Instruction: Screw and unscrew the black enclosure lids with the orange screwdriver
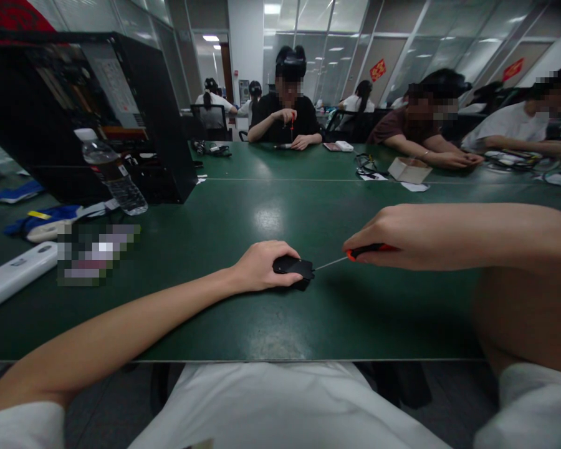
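My left hand (262, 268) is closed around a small black device (292, 267) on the green table, thumb and fingers gripping its sides. The device looks like a flat rectangular casing; its exact kind does not show. In my right hand (388, 234) is a screwdriver (354, 254) with a red and black handle. Its thin metal shaft slants down to the left, and the tip meets or nearly meets the device's right end. Whether it sits in a screw or slot is too small to tell.
A black computer case (163, 118) stands open at the left, with a plastic water bottle (115, 174) before it. A white elongated object (19, 274) lies at the left edge. Opposite, a person (287, 106) works; cables and a small cardboard box (409, 170) lie at the far right.
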`<state>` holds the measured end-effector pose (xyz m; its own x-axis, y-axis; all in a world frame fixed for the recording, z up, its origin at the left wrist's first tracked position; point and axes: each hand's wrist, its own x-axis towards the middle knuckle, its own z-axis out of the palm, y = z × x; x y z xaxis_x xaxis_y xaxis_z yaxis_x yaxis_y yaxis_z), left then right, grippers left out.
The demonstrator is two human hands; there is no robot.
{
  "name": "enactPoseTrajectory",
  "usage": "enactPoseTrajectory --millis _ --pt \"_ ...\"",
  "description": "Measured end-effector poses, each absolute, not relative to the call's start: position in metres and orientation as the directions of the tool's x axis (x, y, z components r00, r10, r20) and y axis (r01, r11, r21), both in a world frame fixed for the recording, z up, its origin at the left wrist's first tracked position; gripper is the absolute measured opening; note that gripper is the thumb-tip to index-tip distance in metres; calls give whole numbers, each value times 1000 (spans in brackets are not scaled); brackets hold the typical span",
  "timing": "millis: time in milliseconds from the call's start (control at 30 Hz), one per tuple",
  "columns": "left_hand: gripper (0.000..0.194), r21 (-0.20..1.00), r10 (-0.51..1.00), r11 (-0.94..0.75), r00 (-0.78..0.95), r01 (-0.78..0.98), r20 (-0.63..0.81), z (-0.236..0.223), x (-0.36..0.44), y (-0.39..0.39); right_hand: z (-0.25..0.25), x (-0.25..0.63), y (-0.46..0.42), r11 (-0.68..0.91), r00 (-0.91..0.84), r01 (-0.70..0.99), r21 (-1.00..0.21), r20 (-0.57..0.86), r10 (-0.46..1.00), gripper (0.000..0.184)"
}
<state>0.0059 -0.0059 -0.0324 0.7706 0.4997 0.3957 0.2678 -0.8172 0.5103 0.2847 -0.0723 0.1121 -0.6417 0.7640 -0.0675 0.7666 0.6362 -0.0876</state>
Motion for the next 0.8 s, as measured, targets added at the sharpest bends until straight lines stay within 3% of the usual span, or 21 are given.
enactPoseTrajectory --millis 100,367,533,667,800 --pt "35 500 491 -824 777 266 395 -33 6 -5 114 276 -71 650 -644 753 -102 -318 696 28" --pt "35 445 498 -837 778 318 382 -32 6 -8 110 273 -53 635 -656 747 -197 -374 656 30" --pt "35 446 503 -835 774 322 384 -32 7 -9 88 286 -41 589 -703 710 -386 -429 567 43" --pt "35 451 499 -836 777 313 384 -32 7 -8 56 292 -38 515 -748 654 -555 -368 553 52" --pt "35 466 483 -838 785 285 387 -32 6 -8 30 291 -39 495 -735 644 -583 -294 610 53"
